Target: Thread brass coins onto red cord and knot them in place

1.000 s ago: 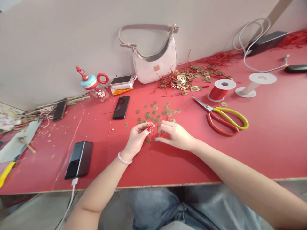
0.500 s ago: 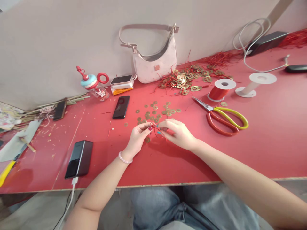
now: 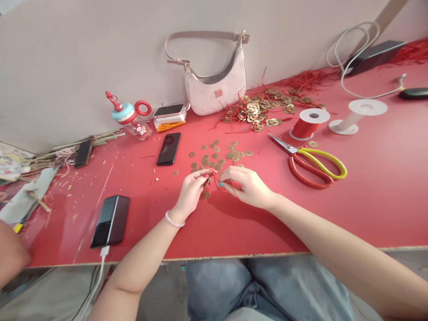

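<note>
A looped red cord (image 3: 212, 173) stretches between my two hands just above the table. My left hand (image 3: 193, 189) pinches its knotted part between thumb and fingers; a coin seems to be held there too, mostly hidden. With thumb and fingertips together, my right hand (image 3: 246, 185) grips the cord's other side. Loose brass coins with holes (image 3: 216, 156) lie scattered just beyond the hands. One single coin (image 3: 205, 195) rests below the left fingertips.
Scissors (image 3: 309, 160), a red cord spool (image 3: 306, 125) and a bare white spool (image 3: 357, 117) stand at right. Behind lie corded coins (image 3: 257, 109) and a handbag (image 3: 216, 91). Left are a phone (image 3: 169, 149), a power bank (image 3: 110, 221), a cup (image 3: 133, 122) and another person's arm (image 3: 11, 254).
My fingers have shifted slightly on the cord, and the loop between them looks smaller. Another person's arm has come in at the left edge, covering most of a yellow-handled tool.
</note>
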`<state>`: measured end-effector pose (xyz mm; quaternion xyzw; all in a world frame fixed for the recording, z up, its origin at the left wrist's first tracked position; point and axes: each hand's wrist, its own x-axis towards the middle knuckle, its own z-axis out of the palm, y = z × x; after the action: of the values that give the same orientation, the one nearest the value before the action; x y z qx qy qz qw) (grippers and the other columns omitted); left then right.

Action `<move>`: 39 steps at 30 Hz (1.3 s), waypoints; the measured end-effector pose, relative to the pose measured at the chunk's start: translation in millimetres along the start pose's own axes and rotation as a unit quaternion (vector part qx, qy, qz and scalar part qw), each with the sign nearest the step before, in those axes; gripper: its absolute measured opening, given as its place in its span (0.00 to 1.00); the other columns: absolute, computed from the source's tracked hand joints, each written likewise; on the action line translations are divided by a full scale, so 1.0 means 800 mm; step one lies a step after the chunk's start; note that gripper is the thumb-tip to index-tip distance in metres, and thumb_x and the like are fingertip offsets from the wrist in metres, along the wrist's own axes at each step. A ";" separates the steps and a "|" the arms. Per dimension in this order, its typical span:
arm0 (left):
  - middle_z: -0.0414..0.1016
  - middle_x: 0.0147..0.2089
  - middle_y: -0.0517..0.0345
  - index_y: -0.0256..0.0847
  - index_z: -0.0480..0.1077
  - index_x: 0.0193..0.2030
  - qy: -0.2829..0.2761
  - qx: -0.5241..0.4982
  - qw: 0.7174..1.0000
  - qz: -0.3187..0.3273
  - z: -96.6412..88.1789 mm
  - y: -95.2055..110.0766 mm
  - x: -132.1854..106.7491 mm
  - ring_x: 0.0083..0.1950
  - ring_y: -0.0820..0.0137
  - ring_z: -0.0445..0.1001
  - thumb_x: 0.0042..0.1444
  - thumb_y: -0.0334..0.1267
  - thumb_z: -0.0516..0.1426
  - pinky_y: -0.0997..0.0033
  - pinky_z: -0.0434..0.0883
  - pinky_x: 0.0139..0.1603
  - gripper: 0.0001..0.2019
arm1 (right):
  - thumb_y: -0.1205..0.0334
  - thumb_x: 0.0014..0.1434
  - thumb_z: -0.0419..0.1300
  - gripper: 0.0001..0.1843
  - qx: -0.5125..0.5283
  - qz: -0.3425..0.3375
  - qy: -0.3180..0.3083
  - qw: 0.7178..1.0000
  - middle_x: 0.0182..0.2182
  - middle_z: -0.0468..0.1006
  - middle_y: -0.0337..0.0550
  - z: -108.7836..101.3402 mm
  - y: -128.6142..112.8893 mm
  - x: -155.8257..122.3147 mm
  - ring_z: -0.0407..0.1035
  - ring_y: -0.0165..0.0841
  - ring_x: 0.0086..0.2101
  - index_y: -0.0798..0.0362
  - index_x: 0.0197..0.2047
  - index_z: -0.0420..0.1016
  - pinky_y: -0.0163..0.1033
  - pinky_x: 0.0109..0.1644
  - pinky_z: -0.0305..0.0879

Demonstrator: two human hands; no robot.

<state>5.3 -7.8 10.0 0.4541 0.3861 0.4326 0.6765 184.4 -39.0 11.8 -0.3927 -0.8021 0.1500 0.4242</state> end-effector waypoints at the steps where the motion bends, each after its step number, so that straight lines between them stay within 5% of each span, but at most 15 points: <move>1: 0.76 0.38 0.53 0.38 0.76 0.36 0.001 -0.008 1.000 -0.001 0.000 0.001 0.001 0.33 0.76 0.69 0.49 0.34 0.58 0.76 0.65 0.37 0.08 | 0.67 0.59 0.50 0.05 -0.001 -0.001 -0.006 1.000 0.28 0.72 0.41 0.000 0.000 0.000 0.65 0.28 0.27 0.52 0.33 0.66 0.32 0.32 0.61; 39: 0.75 0.39 0.53 0.36 0.75 0.33 0.041 -0.038 0.998 0.016 -0.001 0.005 0.003 0.27 0.82 0.63 0.47 0.34 0.60 0.78 0.64 0.32 0.06 | 0.71 0.55 0.50 0.05 0.004 0.004 -0.100 0.995 0.23 0.64 0.37 -0.002 0.002 -0.002 0.59 0.26 0.24 0.53 0.31 0.64 0.31 0.28 0.54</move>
<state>4.3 -4.6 13.5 0.4163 0.3893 0.4757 0.6699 187.3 -39.4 10.8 -0.3775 -0.8382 0.1938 0.3425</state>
